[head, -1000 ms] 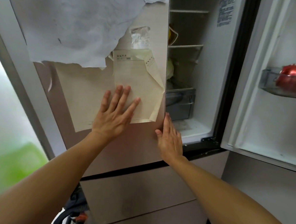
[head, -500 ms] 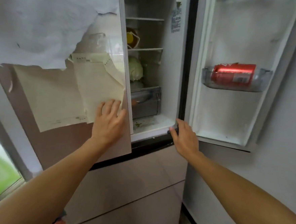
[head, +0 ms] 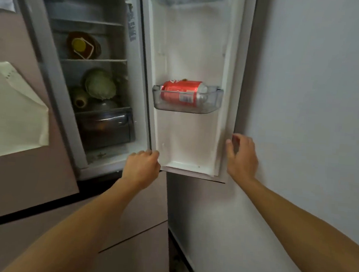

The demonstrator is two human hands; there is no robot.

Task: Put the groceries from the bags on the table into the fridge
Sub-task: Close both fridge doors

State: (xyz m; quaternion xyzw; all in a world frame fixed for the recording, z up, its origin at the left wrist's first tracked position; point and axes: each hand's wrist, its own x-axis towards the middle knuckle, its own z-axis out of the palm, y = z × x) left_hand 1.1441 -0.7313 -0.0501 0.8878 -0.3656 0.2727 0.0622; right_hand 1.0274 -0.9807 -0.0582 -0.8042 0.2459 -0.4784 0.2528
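Nearest, at about 7 o'clock in the view, the left hand (head: 141,166) sat with its fingers (head: 151,154) curled at the lower inner corner of the right door (head: 186,140); whether that grip closed on the door's edge or on nothing could not be told. At 4 o'clock the right hand (head: 243,157) was held wide, fingers relaxed, with its fingertips (head: 237,138) at the door's outer edge — neither hand carried a grocery. Behind them the door stood swung out, and at 12 o'clock its door bin (head: 212,105) held a red can (head: 180,92) lying on its side. Farther in, at 10 o'clock, the fridge (head: 100,159) showed a crisper drawer (head: 105,124), a cabbage (head: 100,83) above it and, one shelf higher, a brown bottle (head: 83,45) with a yellow cap. Some food was stored already, though whether it came from the bags could not be said. The bags and the bench were out of view, so what remained to carry over could not be judged — with the door open, loading looked unfinished.
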